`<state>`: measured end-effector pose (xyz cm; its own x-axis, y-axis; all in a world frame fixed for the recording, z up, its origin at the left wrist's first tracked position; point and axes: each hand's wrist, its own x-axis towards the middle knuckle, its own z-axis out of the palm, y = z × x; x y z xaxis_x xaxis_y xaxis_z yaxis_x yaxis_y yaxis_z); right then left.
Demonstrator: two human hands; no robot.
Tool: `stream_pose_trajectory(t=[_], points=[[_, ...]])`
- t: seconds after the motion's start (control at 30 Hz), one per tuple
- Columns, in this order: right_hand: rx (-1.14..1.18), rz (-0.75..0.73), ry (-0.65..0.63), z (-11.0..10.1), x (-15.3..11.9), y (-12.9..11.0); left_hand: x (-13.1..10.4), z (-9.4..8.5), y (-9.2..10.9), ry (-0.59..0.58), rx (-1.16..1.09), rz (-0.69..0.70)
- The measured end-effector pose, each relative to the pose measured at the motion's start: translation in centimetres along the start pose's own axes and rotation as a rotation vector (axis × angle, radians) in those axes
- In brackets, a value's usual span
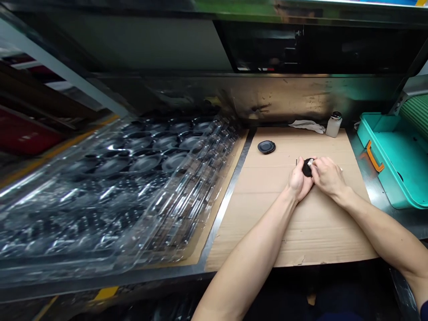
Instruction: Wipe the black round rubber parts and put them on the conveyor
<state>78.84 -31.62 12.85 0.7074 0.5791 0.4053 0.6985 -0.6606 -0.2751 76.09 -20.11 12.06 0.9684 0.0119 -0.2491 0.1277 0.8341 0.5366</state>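
Over the cardboard sheet (264, 214), my left hand (298, 180) is closed around the edge of a small round black part (306, 168). My right hand (329, 176) meets it there, its fingers pinching a small piece of white cloth (310, 162) pressed against the black part's face. The fingers partly cover both things. Beyond my left hand, a similar dark rounded part (266, 146) lies flat on the cardboard by itself.
Stacked clear plastic trays (174, 214) fill the left side, black round parts (143, 162) in their upper rows. A capped bottle (333, 125) and a white cloth (307, 125) sit at the back. At right stands a teal bin (384, 171) with an orange latch.
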Motion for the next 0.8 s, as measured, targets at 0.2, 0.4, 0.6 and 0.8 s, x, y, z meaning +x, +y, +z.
stream_pose_trajectory(t=[0.2, 0.4, 0.6, 0.8], points=[[-0.053, -0.066, 0.008, 0.0, 0.3, 0.2, 0.1, 0.0, 0.0, 0.041, -0.004, 0.006], [-0.189, 0.134, -0.044, -0.7, 0.2, 0.8, 0.1, -0.2, 0.3, 0.027, -0.018, 0.026], [-0.061, -0.005, -0.046, -0.4, 0.1, 0.2, 0.0, 0.1, -0.1, -0.006, -0.048, 0.000], [0.161, 0.010, 0.085, 0.3, 0.4, 0.2, -0.3, 0.8, -0.5, 0.014, -0.040, 0.023]])
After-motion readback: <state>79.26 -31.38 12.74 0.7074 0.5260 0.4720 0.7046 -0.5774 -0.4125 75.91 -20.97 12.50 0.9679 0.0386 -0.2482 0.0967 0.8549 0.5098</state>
